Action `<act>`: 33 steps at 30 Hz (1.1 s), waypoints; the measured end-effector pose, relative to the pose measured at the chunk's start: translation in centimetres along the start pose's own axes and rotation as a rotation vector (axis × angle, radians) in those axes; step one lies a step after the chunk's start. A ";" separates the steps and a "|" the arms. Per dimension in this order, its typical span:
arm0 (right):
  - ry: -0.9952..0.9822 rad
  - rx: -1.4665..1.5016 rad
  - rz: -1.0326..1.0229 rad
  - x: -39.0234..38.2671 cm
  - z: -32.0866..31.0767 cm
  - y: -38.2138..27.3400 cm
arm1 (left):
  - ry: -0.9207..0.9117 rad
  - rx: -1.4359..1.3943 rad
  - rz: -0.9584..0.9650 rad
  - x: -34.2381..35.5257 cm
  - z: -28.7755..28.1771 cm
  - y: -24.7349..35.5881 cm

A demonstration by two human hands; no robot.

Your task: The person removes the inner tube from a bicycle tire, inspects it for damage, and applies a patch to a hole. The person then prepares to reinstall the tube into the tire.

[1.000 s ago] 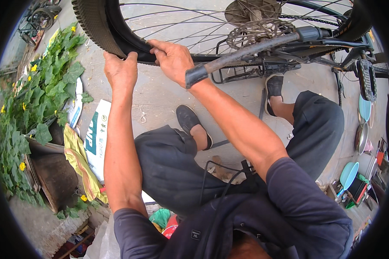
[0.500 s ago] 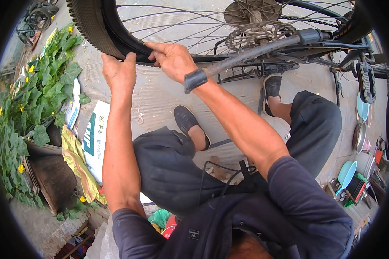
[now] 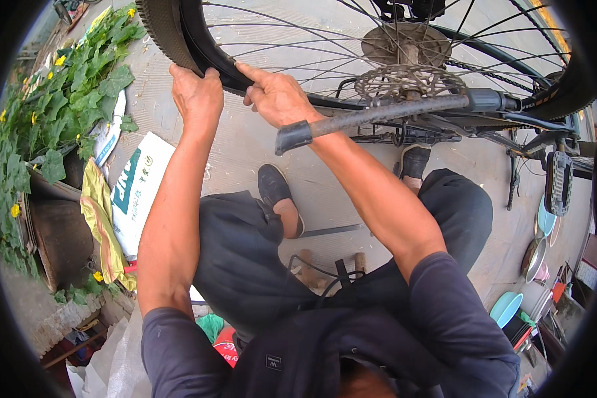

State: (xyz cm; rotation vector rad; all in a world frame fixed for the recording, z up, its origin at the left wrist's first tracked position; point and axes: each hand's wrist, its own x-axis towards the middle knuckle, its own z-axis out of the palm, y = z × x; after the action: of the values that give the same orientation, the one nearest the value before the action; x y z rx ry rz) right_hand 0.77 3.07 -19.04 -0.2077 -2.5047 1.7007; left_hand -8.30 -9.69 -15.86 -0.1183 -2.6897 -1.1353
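A bicycle wheel with a treaded black tyre [image 3: 162, 33] fills the top of the view, with spokes, a hub [image 3: 408, 50] and a brake disc [image 3: 371, 83]. My left hand [image 3: 197, 96] is closed round the tyre's lower left part, thumb near its inner edge. Just right of it, my right hand [image 3: 275, 99] is closed on the tyre and rim edge, index finger along the inner side; exactly what its other fingertips pinch is hidden. A grey rod [image 3: 385, 113] with a black end cap crosses above my right wrist. The pedal [image 3: 558, 182] hangs at the right.
Leafy plants [image 3: 66, 93] line the left, beside a white printed sack [image 3: 136, 192] and a yellow sack [image 3: 103, 232]. My feet rest on the paved ground [image 3: 338, 179]. Light blue basins [image 3: 505, 306], pots and clutter stand at the right. Another bicycle [image 3: 63, 14] is at top left.
Both hands keep their hold on the same part of the tyre. The view has shifted, so wheel and hands sit further right and the sacks further left.
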 end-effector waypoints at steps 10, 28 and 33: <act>-0.036 -0.039 -0.012 -0.3 0.2 2.2 | -0.067 0.149 -0.098 0.2 1.4 -1.1; 0.027 -0.093 -0.051 -0.6 0.5 -0.8 | 0.068 0.051 0.013 -0.4 -0.9 1.1; 0.016 -0.196 -0.104 0.2 0.0 -1.9 | -0.072 0.194 -0.001 0.1 -1.4 1.1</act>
State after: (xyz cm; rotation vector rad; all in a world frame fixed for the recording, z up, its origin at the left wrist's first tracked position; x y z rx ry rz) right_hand 0.47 2.45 -17.23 -0.1040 -2.6196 1.4103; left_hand -7.94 -9.90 -14.14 -0.1284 -2.8454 -0.8802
